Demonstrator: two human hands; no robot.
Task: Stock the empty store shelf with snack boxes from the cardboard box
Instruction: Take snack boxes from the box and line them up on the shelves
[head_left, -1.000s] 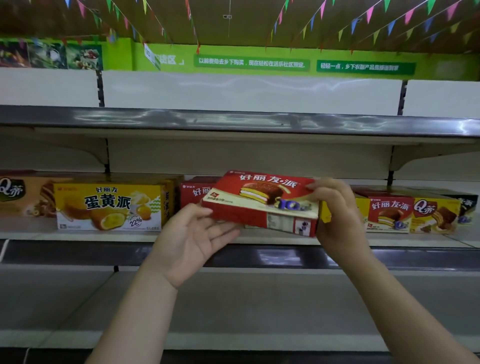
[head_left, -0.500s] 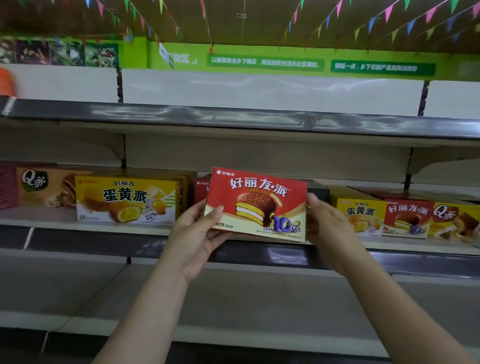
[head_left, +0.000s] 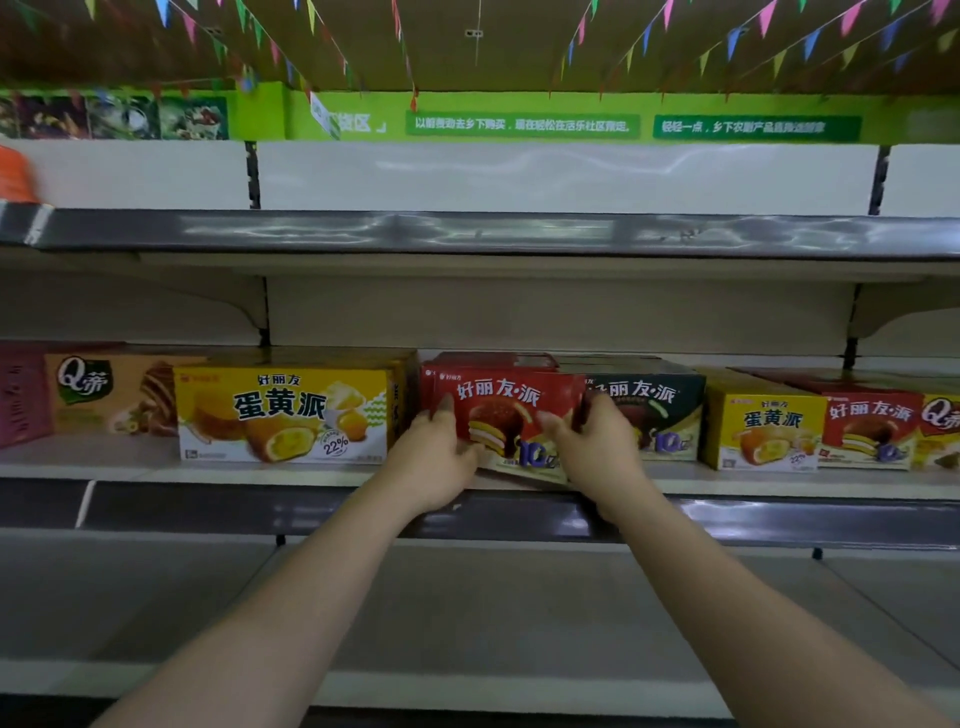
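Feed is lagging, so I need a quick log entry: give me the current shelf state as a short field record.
held item: red snack box, front facing out
left hand: grips its left edge
right hand: grips its right edge
position: on the middle shelf, in front of another red box
left neighbour: yellow box
right neighbour: dark green box
lower shelf: no boxes visible

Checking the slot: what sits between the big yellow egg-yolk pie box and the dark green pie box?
Head view: the red chocolate pie box, held by both hands.
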